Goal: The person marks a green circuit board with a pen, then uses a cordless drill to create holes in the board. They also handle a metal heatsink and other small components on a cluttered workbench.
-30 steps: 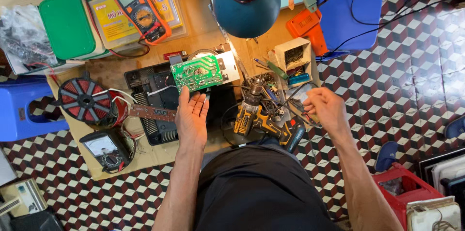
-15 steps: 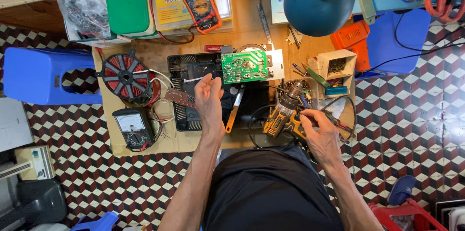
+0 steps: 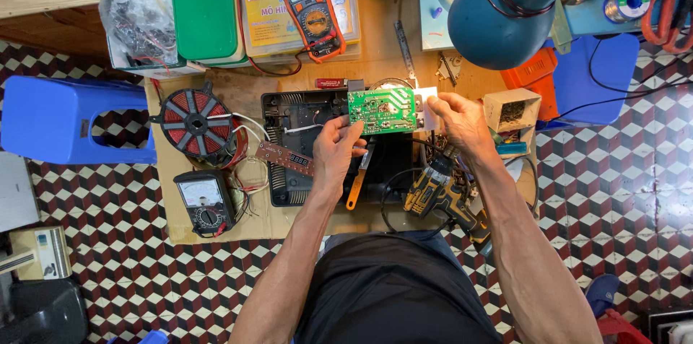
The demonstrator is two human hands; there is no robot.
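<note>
Green circuit board (image 3: 382,109), centre of frame, held level above black appliance casing (image 3: 303,149). Left hand (image 3: 336,150) pinching board's lower left edge; right hand (image 3: 462,122) gripping its right end. Orange-handled screwdriver (image 3: 356,185) lying just below left hand. Red coil disc (image 3: 192,124) at left centre. 2 meters: analogue one (image 3: 205,199) lower left, orange multimeter (image 3: 310,8) top centre. Yellow drill (image 3: 442,196) under right forearm.

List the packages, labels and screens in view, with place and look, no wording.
Digital multimeter: top centre on the yellow box, orange and black, grey screen.
Yellow box: flat, clear-lidded, beside the green box.
Green box: rounded, plain lid.
Analogue meter: lower left, black, white dial face.
Display strip: brown, by the left hand.
</note>
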